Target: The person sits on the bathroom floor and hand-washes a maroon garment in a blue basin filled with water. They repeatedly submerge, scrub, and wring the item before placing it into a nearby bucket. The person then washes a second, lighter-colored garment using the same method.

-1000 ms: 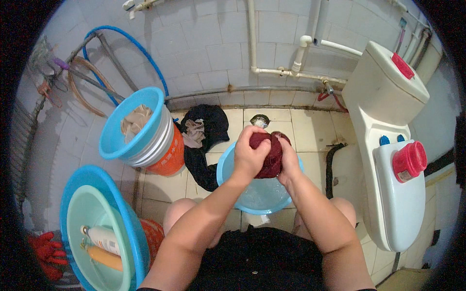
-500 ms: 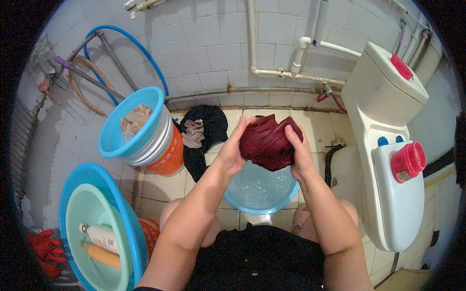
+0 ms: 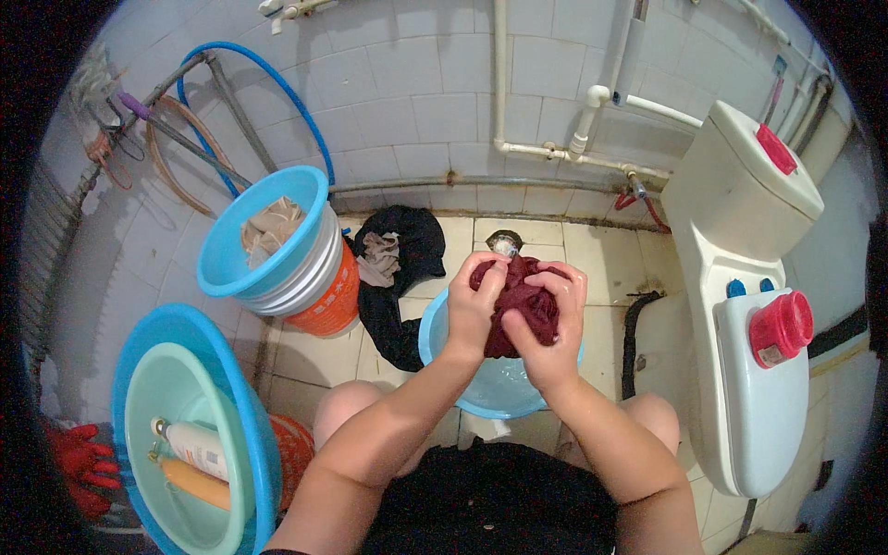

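A wet-looking maroon cloth is bunched between my two hands above a light blue basin of water on the floor. My left hand grips its left side, the fingers curled around the fabric. On the other side my right hand is closed on it, thumb pressed into the front and fingers over the top. The hands and cloth hide much of the basin's far part. What kind of garment the cloth is, I cannot tell.
Black clothing with a beige cloth lies on the tiles. Left stand stacked buckets under a blue basin, and a larger tub holding a green basin with bottles. A toilet stands right, a floor drain beyond my hands.
The maroon cloth has gone from a spread fold to a tighter bundle. My hands have come closer together, fingers wrapping further round it. The view has shifted slightly, uncovering the floor drain.
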Demonstrator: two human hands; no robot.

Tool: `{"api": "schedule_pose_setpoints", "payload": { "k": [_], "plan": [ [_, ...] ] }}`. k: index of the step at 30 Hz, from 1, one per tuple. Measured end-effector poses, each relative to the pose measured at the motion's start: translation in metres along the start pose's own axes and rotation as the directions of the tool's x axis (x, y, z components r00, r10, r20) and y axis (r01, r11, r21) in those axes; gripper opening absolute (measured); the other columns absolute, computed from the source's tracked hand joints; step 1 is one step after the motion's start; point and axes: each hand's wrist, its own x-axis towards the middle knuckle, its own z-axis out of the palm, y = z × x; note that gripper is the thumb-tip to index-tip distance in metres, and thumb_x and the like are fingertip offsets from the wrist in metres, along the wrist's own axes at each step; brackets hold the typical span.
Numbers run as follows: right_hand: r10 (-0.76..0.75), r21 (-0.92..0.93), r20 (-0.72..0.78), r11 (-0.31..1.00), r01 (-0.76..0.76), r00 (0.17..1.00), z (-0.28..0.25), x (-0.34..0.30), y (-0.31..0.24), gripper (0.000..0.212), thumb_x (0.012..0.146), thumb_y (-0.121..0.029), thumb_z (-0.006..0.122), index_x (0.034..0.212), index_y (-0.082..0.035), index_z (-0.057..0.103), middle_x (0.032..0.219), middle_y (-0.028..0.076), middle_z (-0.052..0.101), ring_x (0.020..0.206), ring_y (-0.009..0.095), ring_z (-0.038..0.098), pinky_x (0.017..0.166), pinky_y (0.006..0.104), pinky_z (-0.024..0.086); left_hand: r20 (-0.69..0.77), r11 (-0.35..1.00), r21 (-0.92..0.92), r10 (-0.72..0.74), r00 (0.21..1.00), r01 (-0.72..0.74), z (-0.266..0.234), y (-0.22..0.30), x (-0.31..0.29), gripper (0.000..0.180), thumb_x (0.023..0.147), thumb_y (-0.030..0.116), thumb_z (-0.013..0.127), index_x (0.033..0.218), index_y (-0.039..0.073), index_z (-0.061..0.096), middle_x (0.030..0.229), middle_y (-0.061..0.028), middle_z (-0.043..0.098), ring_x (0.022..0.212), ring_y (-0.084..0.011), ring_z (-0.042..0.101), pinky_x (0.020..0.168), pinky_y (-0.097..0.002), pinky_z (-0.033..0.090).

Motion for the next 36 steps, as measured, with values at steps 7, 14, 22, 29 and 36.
{"api": "schedule_pose_setpoints", "payload": {
  "k": [7,14,22,29,36],
  "plan": [
    [0.459,0.423,-0.05,0.815,-0.397,0.887,0.006,0.011,0.025,0.011,0.084,-0.012,0.058,0.077,-0.004,0.056,0.082,0.003,0.052,0.077,0.01,0.046,0.071,0.0247,0.038,-0.078,0.962,0.254,0.124,0.989,-0.101,0.01,-0.012,-0.003,0.013,0.081,0.012,0.055,0.083,0.0,0.056,0.076,-0.0084,0.06,0.073,-0.0149,0.055,0.07,-0.028,0.045],
    [0.603,0.584,0.173,0.574,-0.574,0.779,0.005,0.012,0.033,0.033,0.082,-0.022,0.063,0.11,-0.009,0.052,0.105,0.005,0.05,0.098,0.016,0.047,0.089,0.0288,0.036,-0.033,0.976,0.197,0.1,0.994,-0.092,-0.007,-0.027,0.018,0.015,0.081,0.012,0.055,0.089,0.0,0.059,0.083,-0.0073,0.063,0.078,-0.015,0.057,0.074,-0.027,0.045],
    [0.639,0.595,0.582,0.087,-0.799,0.503,-0.012,0.022,0.053,0.087,0.08,-0.042,0.063,0.143,-0.017,0.007,0.14,0.01,0.03,0.123,0.028,0.038,0.094,0.0465,0.038,0.027,0.887,-0.447,-0.12,0.992,0.119,-0.034,-0.015,0.031,0.04,0.084,0.011,0.042,0.123,0.003,0.043,0.11,-0.0145,0.055,0.098,-0.0232,0.056,0.087,-0.0352,0.046],
    [0.707,0.679,0.397,0.203,-0.706,0.585,-0.011,0.027,0.05,0.042,0.084,-0.011,0.059,0.123,-0.004,0.044,0.116,0.011,0.053,0.103,0.022,0.054,0.091,0.0346,0.044,0.24,0.678,-0.646,-0.256,0.936,0.351,-0.046,-0.012,0.022,0.05,0.082,0.015,0.039,0.132,0.008,0.037,0.121,-0.0136,0.05,0.111,-0.028,0.05,0.096,-0.0425,0.039],
    [0.695,0.801,0.197,0.292,-0.522,0.692,-0.026,0.042,0.032,0.035,0.083,-0.01,0.063,0.116,-0.003,0.053,0.108,0.007,0.056,0.097,0.018,0.055,0.086,0.0312,0.045,0.406,0.782,-0.274,-0.433,0.805,0.559,-0.05,-0.02,0.023,0.044,0.087,0.019,0.048,0.129,0.01,0.04,0.124,-0.0058,0.05,0.113,-0.0214,0.048,0.095,-0.0382,0.037]
  ]
}}
